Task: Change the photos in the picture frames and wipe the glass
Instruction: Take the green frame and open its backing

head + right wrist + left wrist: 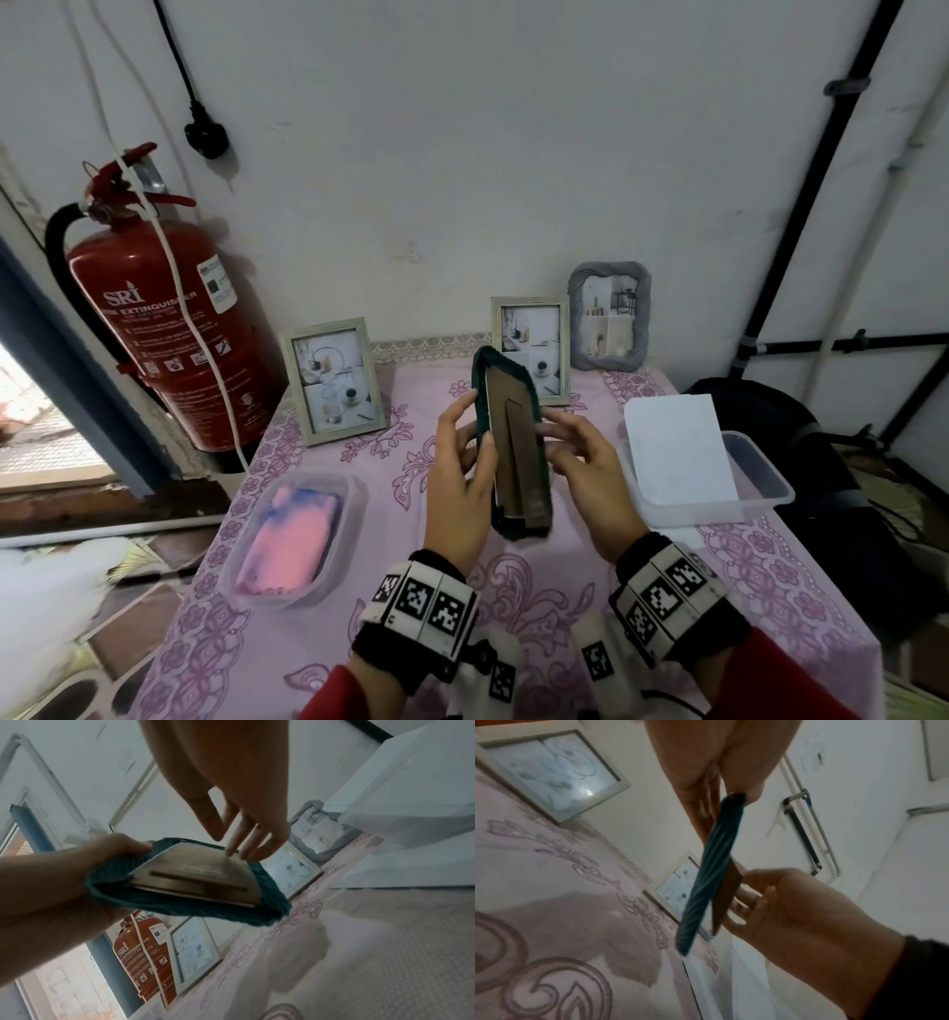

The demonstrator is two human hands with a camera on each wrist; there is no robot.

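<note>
Above the counter (pixel 565 591) both hands held a green-edged frame (pixel 482 406) on edge, brown back up, long axis running away from the person: the left hand (pixel 459 478) gripped one side, the right hand (pixel 585 462) had straight fingers on the other. A tub with pink cloth (pixel 292 539) sat left, a tub with white sheets (pixel 678 452) right. Beyond stood three photo frames (pixel 336 380) and a red extinguisher (pixel 169 329) marked "SRI EXTINGUISHER".
</note>
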